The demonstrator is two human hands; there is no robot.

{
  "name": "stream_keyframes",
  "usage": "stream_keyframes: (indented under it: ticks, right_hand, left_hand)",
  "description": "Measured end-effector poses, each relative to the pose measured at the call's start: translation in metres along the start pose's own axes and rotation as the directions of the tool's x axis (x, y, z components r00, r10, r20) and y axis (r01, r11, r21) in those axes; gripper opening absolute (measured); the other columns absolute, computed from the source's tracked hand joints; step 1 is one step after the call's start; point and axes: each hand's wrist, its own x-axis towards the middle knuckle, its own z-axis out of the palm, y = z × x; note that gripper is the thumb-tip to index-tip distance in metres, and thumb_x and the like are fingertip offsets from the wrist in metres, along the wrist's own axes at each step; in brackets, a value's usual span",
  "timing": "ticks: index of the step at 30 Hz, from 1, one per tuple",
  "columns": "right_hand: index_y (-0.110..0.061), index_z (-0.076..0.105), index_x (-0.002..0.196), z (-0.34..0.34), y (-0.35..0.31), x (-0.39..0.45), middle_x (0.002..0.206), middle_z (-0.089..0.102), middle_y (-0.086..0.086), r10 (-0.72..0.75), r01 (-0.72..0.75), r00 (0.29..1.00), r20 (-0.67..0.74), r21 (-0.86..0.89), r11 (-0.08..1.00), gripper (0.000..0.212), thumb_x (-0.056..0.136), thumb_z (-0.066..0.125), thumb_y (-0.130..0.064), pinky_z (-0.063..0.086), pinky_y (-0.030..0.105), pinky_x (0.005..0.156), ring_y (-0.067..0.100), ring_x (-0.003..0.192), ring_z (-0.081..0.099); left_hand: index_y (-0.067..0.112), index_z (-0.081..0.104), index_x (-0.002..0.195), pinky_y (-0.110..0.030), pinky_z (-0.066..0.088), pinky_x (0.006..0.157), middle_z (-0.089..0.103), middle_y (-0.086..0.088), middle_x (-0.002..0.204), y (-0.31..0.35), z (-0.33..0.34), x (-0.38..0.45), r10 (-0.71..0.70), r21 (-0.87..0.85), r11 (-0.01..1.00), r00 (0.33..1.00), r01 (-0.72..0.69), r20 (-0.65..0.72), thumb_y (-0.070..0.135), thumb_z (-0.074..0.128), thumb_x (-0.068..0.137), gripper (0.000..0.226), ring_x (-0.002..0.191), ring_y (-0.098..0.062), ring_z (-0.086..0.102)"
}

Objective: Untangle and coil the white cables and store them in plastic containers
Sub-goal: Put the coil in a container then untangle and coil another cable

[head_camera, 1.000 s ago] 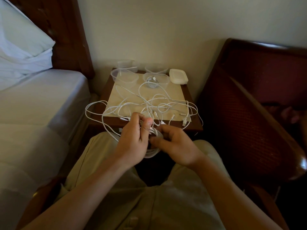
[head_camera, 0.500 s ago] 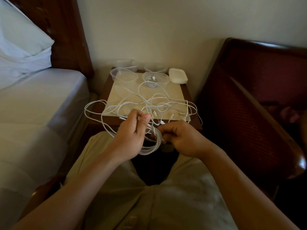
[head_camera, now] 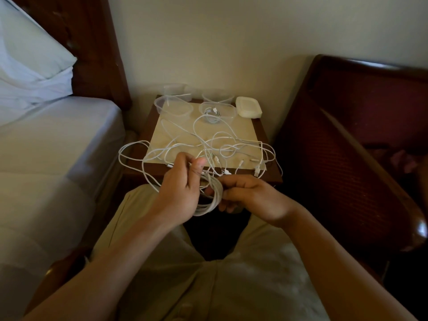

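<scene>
A tangle of white cables [head_camera: 222, 147] sprawls over the small bedside table [head_camera: 268, 179], some loops hanging off its left and front edges. Over my lap, my left hand [head_camera: 183, 188] pinches a cable strand between thumb and fingers. My right hand [head_camera: 250, 195] grips a partly wound white coil [head_camera: 212, 200] that hangs between both hands. At the table's back stand several clear plastic containers; the near left one [head_camera: 173, 107] looks empty, the near right one [head_camera: 217, 111] holds a coiled cable. A stack of white lids [head_camera: 249, 107] lies at the back right.
A bed with white sheet [head_camera: 51, 158] and pillow [head_camera: 27, 54] lies close on the left. A dark red wooden chair [head_camera: 347, 135] stands close on the right. The wall is right behind the table. My knees sit against the table's front edge.
My hands have drawn slightly apart and the coil between them has grown a little. The left hand has lifted a strand higher. The tangle on the table has barely shifted.
</scene>
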Motion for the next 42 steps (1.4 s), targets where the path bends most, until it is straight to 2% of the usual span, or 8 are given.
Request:
stream_keyframes:
  ticks: [7,11,18,23,26,30,34,42]
  right_hand:
    - [0.007,0.068,0.106,-0.001,-0.003,-0.005,0.077,0.064,0.012,-0.059,0.056,0.998,0.008,0.192,0.980,0.015,0.098,0.055,0.005,0.051,0.023,0.064,0.015,0.068,0.062]
    - [0.009,0.068,0.112,0.000,-0.004,-0.007,0.070,0.059,0.015,-0.080,0.075,0.997,0.023,0.173,0.982,0.019,0.099,0.056,0.003,0.045,0.024,0.054,0.017,0.057,0.056]
    - [-0.021,0.075,0.102,-0.004,-0.009,-0.008,0.066,0.061,-0.009,0.008,-0.003,1.000,0.022,-0.203,0.979,0.025,0.105,0.052,-0.010,0.048,0.029,0.057,0.018,0.056,0.054]
    - [-0.027,0.071,0.097,-0.004,-0.007,-0.011,0.083,0.070,0.005,0.038,-0.042,0.999,-0.019,-0.453,0.890,0.020,0.105,0.053,-0.021,0.058,0.054,0.071,0.029,0.073,0.067]
    - [-0.047,0.070,0.095,-0.006,-0.010,-0.016,0.084,0.068,0.014,0.017,-0.011,1.000,0.011,-0.401,0.916,0.034,0.105,0.052,-0.020,0.057,0.056,0.071,0.038,0.074,0.064]
    - [-0.029,0.072,0.120,-0.012,-0.011,-0.025,0.061,0.057,0.000,-0.005,0.018,0.997,0.083,-0.157,0.987,0.040,0.104,0.046,-0.002,0.050,0.029,0.062,0.015,0.057,0.055]
    - [-0.023,0.076,0.112,-0.014,-0.003,-0.027,0.065,0.056,0.006,-0.027,0.024,0.997,0.067,0.040,0.999,0.031,0.099,0.051,-0.011,0.051,0.028,0.060,0.018,0.057,0.056]
    - [-0.006,0.077,0.108,0.001,0.008,-0.021,0.082,0.074,0.011,-0.094,0.075,0.983,-0.155,-0.124,0.989,0.025,0.093,0.057,-0.002,0.056,0.029,0.069,0.018,0.074,0.069]
  left_hand:
    - [0.014,0.057,0.102,0.004,0.036,0.065,0.066,0.009,0.076,0.008,0.000,-0.002,-0.170,-0.137,0.971,0.971,0.194,0.168,0.047,0.032,0.106,0.042,0.069,0.018,0.057]
    - [0.038,0.056,0.097,0.004,0.035,0.070,0.059,0.020,0.093,0.008,0.001,-0.002,-0.187,-0.170,0.962,0.968,0.215,0.168,0.051,0.033,0.104,0.027,0.077,0.030,0.050]
    - [0.023,0.054,0.096,-0.008,0.042,0.066,0.054,0.002,0.075,-0.005,0.003,0.001,-0.121,-0.069,0.989,0.979,0.134,0.166,0.059,0.033,0.094,0.042,0.068,0.004,0.054]
    - [0.027,0.049,0.091,-0.015,0.040,0.053,0.055,0.021,0.058,-0.007,0.004,0.001,-0.039,0.005,0.999,0.983,0.039,0.177,0.052,0.038,0.101,0.028,0.052,0.000,0.050]
    - [0.026,0.050,0.092,-0.014,0.036,0.049,0.053,0.023,0.056,-0.002,0.002,0.003,0.016,0.027,0.999,0.982,-0.021,0.186,0.048,0.041,0.102,0.026,0.047,0.000,0.046]
    - [0.025,0.052,0.088,-0.018,0.036,0.048,0.051,0.017,0.054,0.006,-0.003,0.004,0.035,-0.035,0.999,0.982,-0.029,0.185,0.046,0.047,0.101,0.025,0.047,-0.003,0.042]
    - [0.025,0.053,0.087,-0.024,0.040,0.050,0.051,0.013,0.056,0.010,-0.006,0.006,0.061,-0.091,0.995,0.986,-0.047,0.153,0.049,0.048,0.096,0.026,0.050,-0.005,0.044]
    - [0.018,0.052,0.092,-0.015,0.030,0.044,0.044,0.012,0.051,-0.001,0.015,-0.002,0.123,-0.087,0.989,0.991,-0.118,0.055,0.049,0.045,0.094,0.031,0.042,-0.007,0.037]
